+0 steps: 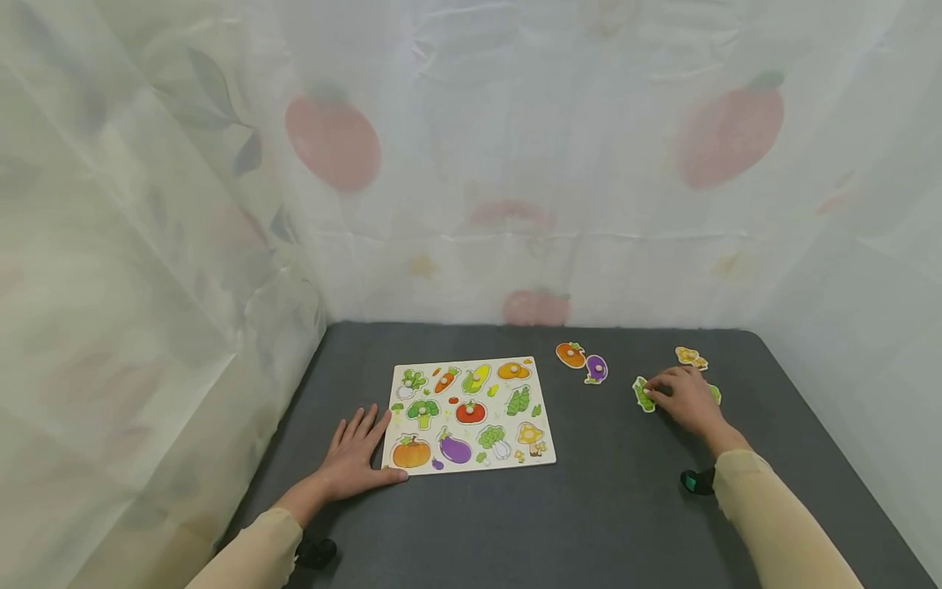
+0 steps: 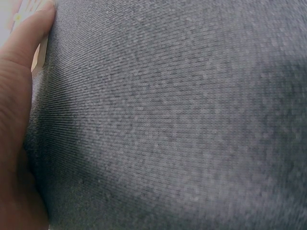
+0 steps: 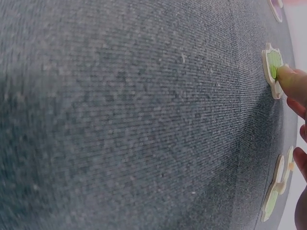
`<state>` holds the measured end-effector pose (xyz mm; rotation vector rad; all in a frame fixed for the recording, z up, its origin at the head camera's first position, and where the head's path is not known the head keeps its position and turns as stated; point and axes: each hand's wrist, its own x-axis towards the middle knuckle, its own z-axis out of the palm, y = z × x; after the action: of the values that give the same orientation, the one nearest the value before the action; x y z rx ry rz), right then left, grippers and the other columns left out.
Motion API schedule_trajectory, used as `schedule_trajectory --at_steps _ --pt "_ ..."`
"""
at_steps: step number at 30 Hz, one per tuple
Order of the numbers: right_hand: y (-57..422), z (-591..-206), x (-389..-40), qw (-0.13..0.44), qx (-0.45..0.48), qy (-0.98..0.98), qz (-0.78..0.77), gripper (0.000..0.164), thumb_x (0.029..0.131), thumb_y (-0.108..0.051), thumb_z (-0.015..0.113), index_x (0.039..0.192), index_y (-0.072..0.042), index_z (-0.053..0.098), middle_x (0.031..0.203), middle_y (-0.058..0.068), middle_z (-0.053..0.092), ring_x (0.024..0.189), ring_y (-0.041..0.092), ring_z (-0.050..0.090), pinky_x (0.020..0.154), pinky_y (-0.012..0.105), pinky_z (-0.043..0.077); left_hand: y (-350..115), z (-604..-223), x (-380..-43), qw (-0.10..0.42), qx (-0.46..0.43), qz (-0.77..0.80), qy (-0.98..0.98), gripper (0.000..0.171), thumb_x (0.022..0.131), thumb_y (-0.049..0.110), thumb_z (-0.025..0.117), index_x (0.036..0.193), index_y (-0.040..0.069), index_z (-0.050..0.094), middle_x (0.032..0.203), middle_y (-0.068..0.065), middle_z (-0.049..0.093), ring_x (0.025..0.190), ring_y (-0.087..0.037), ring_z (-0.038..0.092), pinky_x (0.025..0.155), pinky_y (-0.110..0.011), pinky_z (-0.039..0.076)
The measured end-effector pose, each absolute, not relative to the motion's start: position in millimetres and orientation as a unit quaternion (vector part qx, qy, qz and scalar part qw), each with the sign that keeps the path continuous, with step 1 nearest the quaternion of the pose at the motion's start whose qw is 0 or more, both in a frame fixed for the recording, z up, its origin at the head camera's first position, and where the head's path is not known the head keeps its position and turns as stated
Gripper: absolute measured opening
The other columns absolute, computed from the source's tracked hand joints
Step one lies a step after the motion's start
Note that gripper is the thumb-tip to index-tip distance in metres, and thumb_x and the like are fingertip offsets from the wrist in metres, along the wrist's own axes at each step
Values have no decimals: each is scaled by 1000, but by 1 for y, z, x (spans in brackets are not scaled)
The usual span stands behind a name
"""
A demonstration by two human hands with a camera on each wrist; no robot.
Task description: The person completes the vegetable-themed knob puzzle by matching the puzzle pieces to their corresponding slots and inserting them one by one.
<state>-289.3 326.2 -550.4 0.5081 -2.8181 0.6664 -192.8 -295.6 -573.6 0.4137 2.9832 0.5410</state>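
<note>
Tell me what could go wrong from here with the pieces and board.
The right hand pinches a small green piece, which might slip. The left hand touches the board and could nudge it askew. The orange piece and purple piece lie close together; reaching for one may knock the other.

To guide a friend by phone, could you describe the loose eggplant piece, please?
On the dark table, find the board, then look just right of its far right corner. There, beside the loose orange pumpkin, lies the eggplant: the only loose purple piece in sight.
</note>
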Motion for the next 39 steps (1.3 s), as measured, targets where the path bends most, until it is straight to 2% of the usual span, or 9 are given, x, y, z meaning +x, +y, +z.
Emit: schedule_trajectory --at_steps 6,11,16,22,27,33,39 --pt "321 -553 -291 113 172 -950 233 9 92 -14 77 97 -6 78 111 22 68 117 52 47 98 69 35 -297 -578 -193 26 149 201 968 118 79 75 70 164 8 24 166 -26 18 152 -49 9 117 -68 1" --pt "308 -552 -294 112 167 -950 237 11 95 -17 75 98 -6 76 115 23 67 123 51 45 102 69 33 -299 -581 -192 12 157 216 964 118 78 75 71 164 9 25 165 -27 19 152 -49 8 117 -68 -1" --pt "286 -545 -296 117 168 -950 235 12 96 -19 74 97 -7 75 117 23 65 125 50 44 104 70 31 -298 -579 -192 29 146 205 967 120 78 76 71 164 7 24 166 -26 17 152 -49 8 117 -68 0" --pt "252 -537 -300 122 189 -947 228 12 95 -22 75 95 -11 75 118 18 66 125 45 46 103 67 35 -295 -572 -191 41 138 186 972 119 78 78 69 164 9 24 167 -23 18 153 -47 10 118 -68 3" --pt "223 -533 -303 128 210 -943 223 10 94 -25 77 92 -15 75 118 15 67 123 40 49 100 64 38 -296 -575 -191 21 151 205 967 118 78 75 72 163 7 26 166 -26 19 152 -50 10 117 -68 2" --pt "193 -533 -302 120 225 -942 216 11 94 -29 77 93 -18 75 114 8 66 123 37 49 99 62 40 -299 -583 -193 19 154 201 967 119 79 79 67 164 10 22 167 -24 16 153 -47 6 118 -66 -2" --pt "172 -533 -304 125 246 -937 213 10 93 -29 78 93 -19 75 112 5 66 122 35 51 102 60 40 -297 -581 -191 9 155 205 966 118 78 76 70 163 7 26 165 -26 20 151 -49 10 117 -68 1"
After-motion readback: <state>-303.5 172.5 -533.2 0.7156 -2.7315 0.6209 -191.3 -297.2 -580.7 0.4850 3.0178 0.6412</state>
